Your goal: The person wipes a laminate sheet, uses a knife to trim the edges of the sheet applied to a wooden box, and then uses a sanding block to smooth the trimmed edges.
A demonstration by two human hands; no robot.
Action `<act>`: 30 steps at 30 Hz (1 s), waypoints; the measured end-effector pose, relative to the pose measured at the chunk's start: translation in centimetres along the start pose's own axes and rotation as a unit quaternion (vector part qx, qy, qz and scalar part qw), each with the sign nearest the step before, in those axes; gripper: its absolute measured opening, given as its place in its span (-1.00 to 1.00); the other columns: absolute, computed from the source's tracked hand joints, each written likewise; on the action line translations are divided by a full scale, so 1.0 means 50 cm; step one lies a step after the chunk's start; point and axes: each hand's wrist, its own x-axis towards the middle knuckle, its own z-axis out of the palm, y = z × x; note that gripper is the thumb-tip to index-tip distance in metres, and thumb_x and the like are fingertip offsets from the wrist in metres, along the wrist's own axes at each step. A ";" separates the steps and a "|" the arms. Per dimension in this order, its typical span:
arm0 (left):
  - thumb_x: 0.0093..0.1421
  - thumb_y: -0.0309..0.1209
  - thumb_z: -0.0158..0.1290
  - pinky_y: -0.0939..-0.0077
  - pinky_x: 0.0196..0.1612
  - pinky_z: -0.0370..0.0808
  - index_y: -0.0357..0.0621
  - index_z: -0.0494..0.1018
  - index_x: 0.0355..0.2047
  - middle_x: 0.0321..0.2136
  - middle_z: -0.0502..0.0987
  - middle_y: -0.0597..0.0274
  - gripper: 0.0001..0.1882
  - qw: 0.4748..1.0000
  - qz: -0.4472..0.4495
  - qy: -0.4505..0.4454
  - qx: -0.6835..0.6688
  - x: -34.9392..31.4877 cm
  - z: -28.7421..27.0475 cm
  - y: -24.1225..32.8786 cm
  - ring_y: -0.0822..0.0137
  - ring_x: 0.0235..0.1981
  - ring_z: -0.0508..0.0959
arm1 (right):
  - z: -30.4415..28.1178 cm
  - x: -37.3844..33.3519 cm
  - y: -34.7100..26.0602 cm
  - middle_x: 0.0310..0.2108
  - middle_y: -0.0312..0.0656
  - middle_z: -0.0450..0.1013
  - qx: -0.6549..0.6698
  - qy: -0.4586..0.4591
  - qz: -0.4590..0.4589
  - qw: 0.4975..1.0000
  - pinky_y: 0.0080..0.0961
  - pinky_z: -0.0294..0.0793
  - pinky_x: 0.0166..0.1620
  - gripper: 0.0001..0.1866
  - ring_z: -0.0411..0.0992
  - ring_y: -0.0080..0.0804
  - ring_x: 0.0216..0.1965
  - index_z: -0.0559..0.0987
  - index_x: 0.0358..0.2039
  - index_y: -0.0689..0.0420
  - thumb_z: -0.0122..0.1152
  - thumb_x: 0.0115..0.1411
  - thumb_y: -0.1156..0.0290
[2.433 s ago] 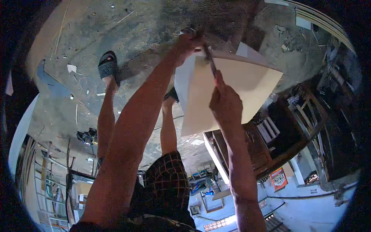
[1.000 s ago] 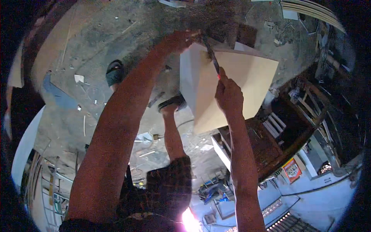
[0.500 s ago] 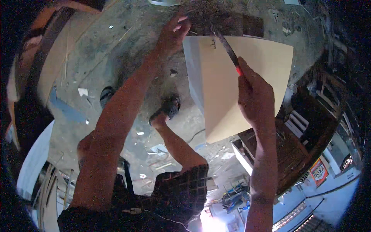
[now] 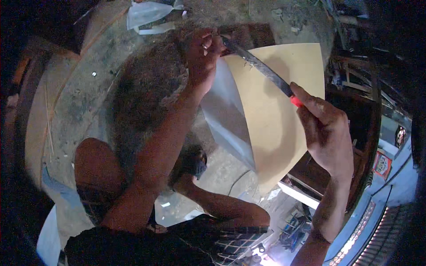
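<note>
While right fingers (image 4: 308, 95) clamp a red-handled blade (image 4: 268, 72) over a boxy cream piece (image 4: 270, 115), interior hidden, left fingers (image 4: 216, 46), hold unclear

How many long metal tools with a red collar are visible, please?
1: the long metal tool, held in the right grip, slanting over the cream panel. Dark edges may hide others.

wide left fisheye view, worn on the head, facing steeply down, forearms (image 4: 162, 144) near, floor (image 4: 94, 98) beyond
</note>
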 end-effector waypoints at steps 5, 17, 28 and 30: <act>0.30 -0.25 0.15 0.52 -0.11 0.51 -0.20 0.39 0.05 -0.23 0.58 0.21 -0.59 0.992 -0.030 -0.077 -0.091 0.027 0.038 0.020 0.42 -0.22 0.55 | -0.015 -0.024 -0.038 -0.33 -0.04 0.55 -0.106 0.048 0.025 0.993 -0.61 0.43 -0.23 -0.60 0.52 -0.43 -0.34 0.54 0.11 0.16 0.10 0.25 0.66; 0.32 -0.31 0.13 0.53 -0.11 0.49 -0.20 0.46 -0.05 -0.30 0.56 0.32 -0.72 0.990 0.009 -0.139 0.021 0.028 -0.012 -0.004 0.49 -0.21 0.52 | 0.001 -0.047 -0.006 -0.32 -0.03 0.55 -0.029 0.038 0.017 0.999 -0.48 0.45 -0.24 -0.62 0.50 -0.31 -0.36 0.54 0.10 0.15 0.09 0.27 0.60; 0.32 -0.32 0.11 0.55 -0.09 0.50 -0.20 0.53 -0.09 -0.26 0.58 0.27 -0.76 0.991 0.005 -0.126 0.043 0.002 -0.009 -0.010 0.48 -0.21 0.55 | -0.017 -0.041 -0.033 -0.44 -0.06 0.48 -0.033 0.031 0.027 0.999 -0.30 0.46 -0.37 -0.54 0.49 -0.14 -0.46 0.57 0.08 0.00 0.13 0.17 0.64; 0.33 -0.33 0.11 0.56 -0.10 0.50 -0.19 0.54 -0.10 -0.26 0.59 0.27 -0.77 0.988 -0.015 -0.142 0.060 -0.005 -0.007 -0.017 0.48 -0.21 0.55 | -0.020 -0.046 -0.026 -0.44 -0.05 0.48 -0.098 0.016 0.020 0.995 -0.26 0.47 -0.38 -0.53 0.48 -0.13 -0.47 0.57 0.08 -0.02 0.13 0.14 0.62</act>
